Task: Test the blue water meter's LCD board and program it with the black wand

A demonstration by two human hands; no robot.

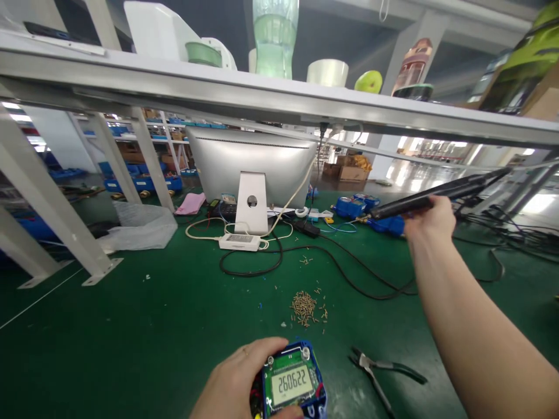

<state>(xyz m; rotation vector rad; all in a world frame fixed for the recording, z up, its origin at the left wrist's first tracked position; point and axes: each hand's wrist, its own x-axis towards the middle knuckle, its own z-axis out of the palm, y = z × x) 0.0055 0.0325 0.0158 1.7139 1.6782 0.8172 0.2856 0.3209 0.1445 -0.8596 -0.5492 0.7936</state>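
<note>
At the bottom centre my left hand [238,375] grips a blue-cased meter [293,381] with a green circuit board and a lit-grey number display. My right hand [430,221], stretched out to the right, is closed around a long black tool [419,201], whose metal tip points left towards blue housings [349,206]. A pile of small brass screws [303,307] lies on the green tabletop [131,337] beyond the meter. Pliers [371,365] with dark green handles rest open to the right of the meter.
A silver monitor [262,163] seen from behind stands on the table, with a white power adapter [239,241] and black cables [340,259] before it. A shelf [279,96] crosses above, bearing a bottle and tape. Metal legs [52,198] and bubble wrap [144,227] are at left.
</note>
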